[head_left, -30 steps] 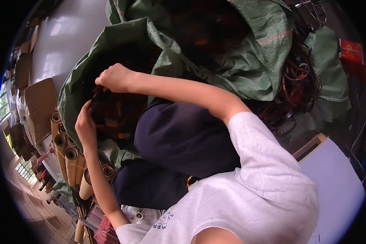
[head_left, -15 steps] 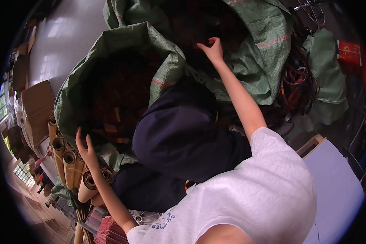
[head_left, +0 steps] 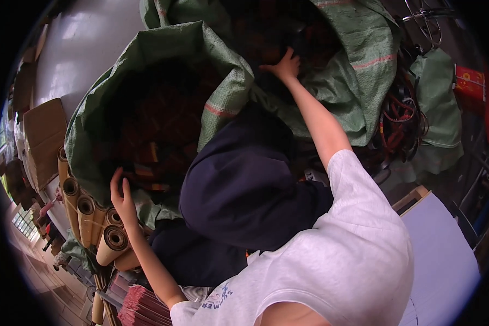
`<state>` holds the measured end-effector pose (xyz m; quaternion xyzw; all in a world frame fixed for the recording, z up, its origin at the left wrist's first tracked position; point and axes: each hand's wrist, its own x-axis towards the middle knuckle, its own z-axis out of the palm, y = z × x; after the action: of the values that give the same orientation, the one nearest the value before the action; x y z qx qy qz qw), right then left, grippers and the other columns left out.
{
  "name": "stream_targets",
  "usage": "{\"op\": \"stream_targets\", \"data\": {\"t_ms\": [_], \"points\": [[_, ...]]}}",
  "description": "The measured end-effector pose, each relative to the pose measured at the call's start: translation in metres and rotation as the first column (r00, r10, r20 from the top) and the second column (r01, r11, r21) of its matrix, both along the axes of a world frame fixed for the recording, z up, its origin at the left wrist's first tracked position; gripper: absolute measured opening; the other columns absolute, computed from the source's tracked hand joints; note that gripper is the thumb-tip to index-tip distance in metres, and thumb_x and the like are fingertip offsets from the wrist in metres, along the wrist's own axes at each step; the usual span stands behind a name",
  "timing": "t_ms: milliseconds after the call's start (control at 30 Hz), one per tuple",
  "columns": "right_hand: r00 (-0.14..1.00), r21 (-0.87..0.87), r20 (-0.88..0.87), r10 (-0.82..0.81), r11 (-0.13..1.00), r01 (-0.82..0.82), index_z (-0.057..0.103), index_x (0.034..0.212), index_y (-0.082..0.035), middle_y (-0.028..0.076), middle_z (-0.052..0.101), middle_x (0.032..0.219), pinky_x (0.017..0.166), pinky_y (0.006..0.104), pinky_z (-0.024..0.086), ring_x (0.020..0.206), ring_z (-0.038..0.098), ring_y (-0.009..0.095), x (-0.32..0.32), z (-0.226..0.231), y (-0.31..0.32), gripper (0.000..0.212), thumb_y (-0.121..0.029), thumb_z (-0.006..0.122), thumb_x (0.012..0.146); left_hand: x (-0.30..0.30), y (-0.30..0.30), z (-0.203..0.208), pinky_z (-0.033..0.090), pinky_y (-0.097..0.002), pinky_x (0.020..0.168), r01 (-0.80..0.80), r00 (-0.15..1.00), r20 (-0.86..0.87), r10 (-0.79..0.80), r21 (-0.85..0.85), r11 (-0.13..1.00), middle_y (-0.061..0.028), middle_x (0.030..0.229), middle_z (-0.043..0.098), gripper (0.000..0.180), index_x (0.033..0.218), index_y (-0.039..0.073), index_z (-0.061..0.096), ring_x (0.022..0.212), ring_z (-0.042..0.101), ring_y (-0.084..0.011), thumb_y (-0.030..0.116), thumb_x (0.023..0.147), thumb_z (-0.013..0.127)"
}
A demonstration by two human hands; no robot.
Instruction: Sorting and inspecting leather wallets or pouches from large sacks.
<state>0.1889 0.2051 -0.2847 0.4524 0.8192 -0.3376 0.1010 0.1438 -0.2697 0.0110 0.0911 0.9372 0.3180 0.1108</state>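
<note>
A green woven sack (head_left: 157,39) with a pink stripe gapes open at the left, packed with dark red and orange pieces (head_left: 153,152) too dim to name. Just at its near rim is my left hand (head_left: 123,204), thumb and fingers apart, with nothing visible in it. A second green woven sack (head_left: 367,70) stands open at the far right, its dark contents hard to make out. Over its mouth reaches my right hand (head_left: 289,68), thumb stretched out and apart from the fingers. Some of its fingers are hidden, and no held thing shows.
My dark-clad knee (head_left: 244,168) rises between the sacks. Brown paper rolls (head_left: 87,214) lean at the left beside flat cardboard (head_left: 43,141). Looped dark and red straps (head_left: 399,119), a folded green sack (head_left: 437,98) and a pale board (head_left: 440,244) are at the right.
My left hand has shifted a little right, along the near sack rim. My right hand has turned, its fingers pointing farther away. The whole view has shifted slightly.
</note>
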Motion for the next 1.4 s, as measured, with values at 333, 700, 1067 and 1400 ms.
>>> {"op": "stream_targets", "data": {"t_ms": [333, 700, 1067, 1400], "points": [[0.989, -0.196, -0.089, -0.116, 0.976, 0.097, 0.046, 0.125, -0.014, 0.01, 0.056, 0.12, 0.091, 0.0411, 0.042, 0.11, 0.053, 0.029, -0.026, -0.02, 0.001, 0.093, -0.058, 0.077, 0.05, 0.008, 0.032, 0.01, 0.036, -0.0274, 0.094, 0.047, 0.999, 0.008, -0.048, 0.035, 0.998, -0.01, 0.122, 0.054, 0.028, 0.117, 0.0, 0.052, 0.112, 0.05, -0.018, 0.01, 0.091, 0.047], [0.694, -0.714, -0.501, -0.517, 0.7, 0.007, 0.063, 0.101, -0.003, 0.005, 0.064, 0.096, 0.078, 0.0268, 0.047, 0.086, 0.06, 0.013, 0.012, 0.07, 0.047, 0.035, -0.015, 0.075, 0.071, -0.005, 0.003, 0.02, 0.036, -0.0257, 0.095, -0.025, 0.997, 0.073, 0.014, 0.154, 0.988, -0.0069, 0.116, 0.058, 0.031, 0.118, 0.0, 0.054, 0.107, 0.051, -0.0142, 0.016, 0.092, 0.048], [0.554, -0.462, -0.792, -0.258, 0.846, -0.266, 0.059, 0.109, -0.005, 0.001, 0.062, 0.1, 0.079, 0.0253, 0.046, 0.089, 0.059, 0.012, -0.016, 0.317, 0.089, 0.04, -0.017, 0.074, 0.074, -0.003, 0.056, 0.044, 0.042, -0.0259, 0.087, 0.169, 0.985, -0.05, -0.162, 0.398, 0.902, -0.0065, 0.111, 0.059, 0.03, 0.118, 0.004, 0.054, 0.102, 0.054, -0.0125, 0.015, 0.09, 0.052], [0.554, -0.435, -0.82, 0.143, 0.475, -0.765, 0.058, 0.11, -0.002, 0.005, 0.063, 0.099, 0.078, 0.0254, 0.049, 0.088, 0.061, 0.013, -0.065, 0.435, -0.124, 0.044, -0.026, 0.072, 0.075, 0.006, 0.051, 0.059, 0.034, -0.0334, 0.097, -0.095, 0.967, 0.228, -0.11, 0.729, 0.678, -0.0092, 0.127, 0.049, 0.064, 0.132, 0.009, 0.039, 0.118, 0.045, -0.018, 0.057, 0.09, 0.035]]}}
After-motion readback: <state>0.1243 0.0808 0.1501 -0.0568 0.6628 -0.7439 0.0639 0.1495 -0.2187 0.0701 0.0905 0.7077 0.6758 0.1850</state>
